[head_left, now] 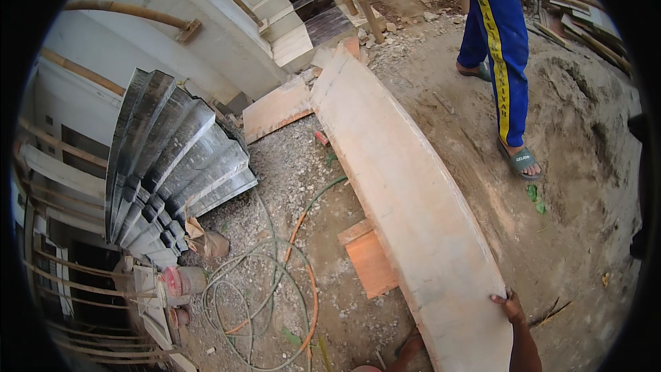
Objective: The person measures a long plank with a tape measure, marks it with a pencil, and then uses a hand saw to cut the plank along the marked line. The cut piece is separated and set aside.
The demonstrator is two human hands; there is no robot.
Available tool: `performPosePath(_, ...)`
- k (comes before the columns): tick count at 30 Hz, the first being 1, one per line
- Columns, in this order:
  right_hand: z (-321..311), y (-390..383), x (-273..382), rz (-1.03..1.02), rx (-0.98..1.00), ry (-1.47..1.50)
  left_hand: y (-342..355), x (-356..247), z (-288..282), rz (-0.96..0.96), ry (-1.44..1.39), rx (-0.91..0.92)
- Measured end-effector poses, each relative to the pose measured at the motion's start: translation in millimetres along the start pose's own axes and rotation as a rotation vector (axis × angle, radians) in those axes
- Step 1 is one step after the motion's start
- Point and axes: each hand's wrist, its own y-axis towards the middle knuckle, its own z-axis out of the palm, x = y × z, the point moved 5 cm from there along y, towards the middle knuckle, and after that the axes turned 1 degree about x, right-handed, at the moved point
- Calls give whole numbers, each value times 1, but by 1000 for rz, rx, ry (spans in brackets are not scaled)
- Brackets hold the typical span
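A long, pale wooden board (413,186) stretches from the lower edge up toward the building. My right hand (511,308) grips its right edge near the close end, thumb on the upper face and the other fingers partly hidden. By the opposite edge, a patch of skin (407,356) shows low in the picture, perhaps my left arm; no left fingers can be made out. At its far end the board meets a shorter orange-brown plank (279,107). Another orange-brown wood piece (372,262) lies partly beneath its left side.
Corrugated metal sheets (179,151) lean at the left, near a pinkish bucket (184,281) and a torn paper sack (205,240). A coiled hose (275,262) lies on gravel. Bamboo poles (127,15) jut from the wall. At the right stands another person in blue trousers (513,62).
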Motion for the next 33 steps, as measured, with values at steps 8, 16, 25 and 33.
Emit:
performPosePath(8, 19, 87, -79, 95, -31, -376, 4, -32, -15, -47, -3, -66)
performPosePath(16, 55, 17, -147, -77, 127, -951, 4, -75, 27, 35, -84, 73)
performPosePath(25, 147, -169, -106, 199, 425, 131, -11, -135, 144, 15, 0, 382)
performPosePath(33, 144, -290, -92, 462, 478, 426, -55, -107, 214, 349, -153, 377)
